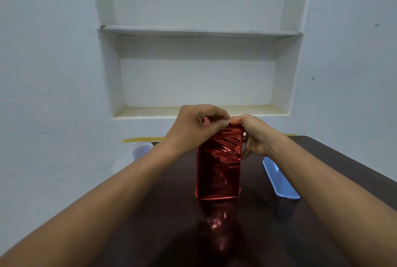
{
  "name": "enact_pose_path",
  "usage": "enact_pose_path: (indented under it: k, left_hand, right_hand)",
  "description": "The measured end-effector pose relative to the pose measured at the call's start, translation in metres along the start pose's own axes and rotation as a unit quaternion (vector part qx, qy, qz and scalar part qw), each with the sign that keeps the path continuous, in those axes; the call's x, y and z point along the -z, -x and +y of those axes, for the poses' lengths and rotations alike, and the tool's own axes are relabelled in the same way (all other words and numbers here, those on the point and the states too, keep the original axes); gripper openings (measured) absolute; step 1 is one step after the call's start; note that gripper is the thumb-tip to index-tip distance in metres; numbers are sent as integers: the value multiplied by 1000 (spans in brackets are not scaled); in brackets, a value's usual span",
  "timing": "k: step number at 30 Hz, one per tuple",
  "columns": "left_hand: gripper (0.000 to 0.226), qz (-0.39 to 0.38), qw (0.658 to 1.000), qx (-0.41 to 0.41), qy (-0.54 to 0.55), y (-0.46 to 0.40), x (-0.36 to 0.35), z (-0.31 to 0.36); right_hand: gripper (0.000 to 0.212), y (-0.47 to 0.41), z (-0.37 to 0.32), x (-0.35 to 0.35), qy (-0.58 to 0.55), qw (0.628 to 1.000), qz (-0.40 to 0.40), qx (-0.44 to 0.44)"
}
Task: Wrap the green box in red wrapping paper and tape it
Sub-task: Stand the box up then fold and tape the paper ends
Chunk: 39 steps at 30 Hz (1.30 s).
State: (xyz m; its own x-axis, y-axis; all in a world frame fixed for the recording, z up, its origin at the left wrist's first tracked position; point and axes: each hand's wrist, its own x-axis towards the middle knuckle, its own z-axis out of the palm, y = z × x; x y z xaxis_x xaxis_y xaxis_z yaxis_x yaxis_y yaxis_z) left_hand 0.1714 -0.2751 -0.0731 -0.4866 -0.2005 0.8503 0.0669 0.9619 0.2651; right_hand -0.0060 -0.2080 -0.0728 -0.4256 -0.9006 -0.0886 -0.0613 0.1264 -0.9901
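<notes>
Both bare forearms reach forward and converge at centre. Left hand (198, 124): knuckles up, fingers curled, thumb and fingertips pinched together. Right hand (254, 135): just beside the left, fingertips meeting it, thumb hooked downward. Wrists are raised above the forearms.

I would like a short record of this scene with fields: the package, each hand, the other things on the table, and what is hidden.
package: box in red wrapping paper, standing upright on the dark table; paper crinkled, covering every visible side
left hand: at the top of the package, fingers pinching the paper
right hand: at the top right edge, gripping the paper
beside package: pale blue flat object on the table, to the right, not touching it
behind left arm: translucent container, partly hidden
hidden: green box; no tape visible
</notes>
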Motion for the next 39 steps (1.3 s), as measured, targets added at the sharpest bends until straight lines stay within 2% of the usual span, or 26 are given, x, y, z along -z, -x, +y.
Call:
enact_pose_path:
  k: [1,3,5,7,9,11,12,14,15,17,19,21,22,27,29,32,36,39]
  left_hand:
    - [11,-4,995,-79,-67,5,-2,0]
    - [11,-20,952,-232,-200,18,-6,-6]
    - [11,-7,920,-288,-264,32,-12,-13]
    - [9,3,917,-282,-281,41,-16,-19]
    - [15,-1,944,-209,-257,43,-19,-18]
    - [22,26,989,-65,-131,38,-19,-7]
    - [19,64,996,13,-68,32,-17,2]
    - [9,134,979,151,-11,12,-14,11]
    - [7,136,966,220,7,0,-11,7]
    - [6,72,931,349,77,-22,-7,-2]
    - [15,-18,891,427,153,-32,-6,-13]
    - [22,-71,868,456,185,-30,-8,-21]
    - [24,-70,863,461,193,-28,-11,-24]
    - [29,31,835,484,261,-23,-22,-21]
    - [23,29,829,501,247,-21,-25,-18]
    - [18,-16,847,498,188,-17,-22,-25]
    - [35,-122,872,444,167,-12,-8,-37]
    - [40,-136,878,430,159,-15,-4,-41]
  right_hand:
    - [24,0,0,0,0,1000,-3,1]
    - [28,-1,0,0,0,1000,-10,1]
    - [30,-1,1,0,-2,1000,-10,0]
    - [29,-1,2,0,4,1000,-12,6]
    - [25,0,3,1,8,1000,-17,11]
    - [27,0,3,2,12,1000,-23,16]
    - [28,0,4,3,17,999,-26,19]
    - [29,0,4,3,19,999,-32,21]
    - [29,0,4,3,17,999,-34,20]
    - [30,1,4,5,17,999,-42,22]
    - [35,2,4,6,24,998,-53,25]
    - [39,1,6,8,25,997,-61,29]
    - [42,1,6,9,22,997,-65,30]
    - [48,-1,9,10,22,995,-89,36]
    - [48,-2,9,12,14,994,-98,39]
    - [49,-2,11,15,-12,993,-112,38]
    - [56,-1,11,15,-8,991,-124,47]
    - [60,-1,10,14,-11,992,-118,47]
